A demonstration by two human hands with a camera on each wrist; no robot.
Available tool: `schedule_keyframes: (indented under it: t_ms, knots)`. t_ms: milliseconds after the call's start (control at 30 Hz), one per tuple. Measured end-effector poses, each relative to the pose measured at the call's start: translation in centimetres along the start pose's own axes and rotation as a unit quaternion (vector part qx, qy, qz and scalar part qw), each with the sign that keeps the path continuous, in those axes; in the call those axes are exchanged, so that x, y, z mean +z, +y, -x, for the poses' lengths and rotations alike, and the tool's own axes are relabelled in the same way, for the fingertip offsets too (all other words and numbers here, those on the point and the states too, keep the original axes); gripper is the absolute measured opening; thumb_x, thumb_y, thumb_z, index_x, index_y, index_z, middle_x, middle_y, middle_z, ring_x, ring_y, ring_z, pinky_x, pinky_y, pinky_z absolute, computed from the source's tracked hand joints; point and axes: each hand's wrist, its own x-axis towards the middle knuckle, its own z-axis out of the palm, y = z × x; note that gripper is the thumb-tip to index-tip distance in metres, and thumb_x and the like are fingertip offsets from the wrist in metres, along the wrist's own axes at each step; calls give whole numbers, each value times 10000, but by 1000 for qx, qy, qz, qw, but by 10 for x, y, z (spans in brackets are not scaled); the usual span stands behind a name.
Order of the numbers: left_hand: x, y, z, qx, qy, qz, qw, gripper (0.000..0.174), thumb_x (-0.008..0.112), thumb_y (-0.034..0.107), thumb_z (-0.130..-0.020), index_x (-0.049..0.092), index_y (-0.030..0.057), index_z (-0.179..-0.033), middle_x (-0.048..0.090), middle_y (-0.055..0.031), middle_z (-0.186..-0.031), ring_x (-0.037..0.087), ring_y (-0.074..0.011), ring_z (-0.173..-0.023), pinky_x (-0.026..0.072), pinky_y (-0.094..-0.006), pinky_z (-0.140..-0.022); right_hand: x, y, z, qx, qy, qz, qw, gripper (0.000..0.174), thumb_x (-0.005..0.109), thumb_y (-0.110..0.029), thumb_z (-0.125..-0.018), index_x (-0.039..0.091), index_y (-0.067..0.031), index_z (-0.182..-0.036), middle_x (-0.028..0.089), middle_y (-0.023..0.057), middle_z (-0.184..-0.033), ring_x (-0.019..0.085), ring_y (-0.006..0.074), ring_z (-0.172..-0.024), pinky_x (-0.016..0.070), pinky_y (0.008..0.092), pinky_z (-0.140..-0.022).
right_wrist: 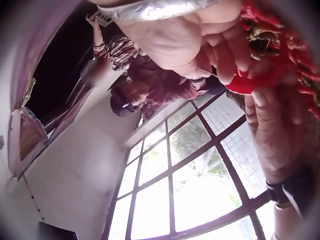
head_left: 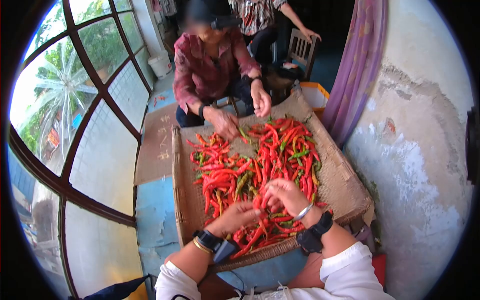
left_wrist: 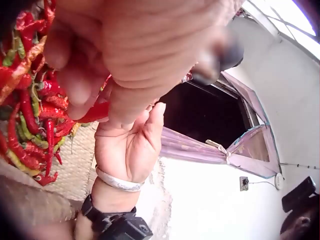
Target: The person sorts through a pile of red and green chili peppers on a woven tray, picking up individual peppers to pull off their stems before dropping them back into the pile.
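A shallow woven tray (head_left: 340,192) holds a heap of chili peppers (head_left: 272,142), mostly red, some green. Above its near part, my left hand (head_left: 240,216) pinches one red chili pepper (right_wrist: 245,86), its thumb lying along the pepper in the right wrist view. Close against it, my right hand (head_left: 287,197) pinches the end of the same pepper with curled fingertips. The left wrist view shows the pepper's red body (left_wrist: 95,113) under the left fingers, with the right palm (left_wrist: 127,152) turned up beside it. The fingers partly hide the pepper's ends.
Across the tray a seated person (head_left: 215,75) reaches over the peppers with both hands. Another person stands behind, near a wooden chair (head_left: 301,50). Windows (head_left: 105,150) line the left, a rough wall (head_left: 410,175) and purple curtain (head_left: 357,70) the right. A white bucket (head_left: 160,65) stands at the back.
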Motion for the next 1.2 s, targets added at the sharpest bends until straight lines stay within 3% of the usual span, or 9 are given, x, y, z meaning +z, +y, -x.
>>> schedule_keyframes:
  t_ms: [200, 333, 433, 533, 833, 933, 1033, 1100, 1200]
  knots:
    - [-40, 4, -7, 140, 256, 176, 940, 257, 418, 260, -896, 525, 27, -888, 552, -11, -755, 475, -73, -573, 395, -209, -513, -21, -2, -5, 7, 56, 165, 985, 212, 512, -172, -828, 543, -10, -962, 562, 17, -725, 536, 84, -547, 444, 212, -489]
    - [-43, -1, -7, 63, 249, 227, 940, 258, 441, 247, -889, 510, 27, -1007, 583, -47, -902, 518, -72, -630, 443, -203, -584, -27, 10, -7, -57, 9, 400, 915, 159, 575, -149, -756, 586, -26, -856, 581, 67, -688, 568, 165, -611, 454, 289, -551]
    - [-30, -7, -12, 10, 170, 39, 985, 277, 484, 218, -866, 521, 5, -1038, 595, -61, -901, 549, -116, -671, 459, -243, -609, -19, 14, -12, -97, -28, 567, 817, 160, 585, -147, -705, 597, -53, -834, 591, 135, -776, 567, 283, -755, 451, 359, -681]
    - [-23, -17, -12, 71, 80, -412, 905, 248, 551, 181, -776, 570, 26, -969, 594, -158, -783, 580, -288, -722, 449, -354, -631, -11, 33, -17, -126, -187, 591, 775, 203, 548, -146, -716, 594, -73, -899, 590, 144, -836, 559, 300, -812, 440, 386, -727]
    - [-20, -20, -12, 75, 28, -447, 891, 224, 535, 132, -751, 554, 26, -947, 576, -179, -746, 562, -333, -698, 442, -382, -619, 4, 56, -17, -41, -273, 700, 658, 186, 555, -116, -700, 587, -121, -883, 599, 136, -764, 585, 312, -756, 462, 411, -644]
    - [-24, -30, -14, 139, 21, -430, 892, 237, 544, 77, -741, 543, 11, -969, 577, -176, -883, 550, -315, -848, 437, -353, -742, 9, 49, -14, -79, -273, 688, 667, 164, 563, -114, -683, 590, -116, -845, 595, 135, -736, 584, 318, -715, 462, 403, -626]
    - [-25, -29, -14, 225, -38, -370, 900, 247, 572, 86, -735, 539, 12, -968, 562, -146, -907, 544, -299, -863, 434, -341, -765, 16, 28, -1, -118, -217, 524, 815, 102, 551, -104, -728, 586, -79, -820, 587, 101, -659, 586, 244, -595, 462, 341, -540]
    - [-20, -29, -16, 277, -84, -314, 904, 211, 591, 128, -766, 542, 12, -935, 541, -86, -905, 539, -217, -824, 441, -299, -712, 25, 16, 11, 80, -133, 291, 944, 100, 525, -116, -790, 575, -34, -821, 557, 43, -622, 533, 126, -500, 430, 244, -459]
    - [-8, -18, -9, 57, -142, -165, 974, 187, 532, 217, -847, 572, 36, -875, 528, 22, -771, 484, -60, -657, 407, -198, -558, 30, -4, 33, 131, -105, 197, 966, 178, 505, -135, -829, 520, -10, -956, 521, 11, -639, 467, 50, -470, 384, 173, -423]
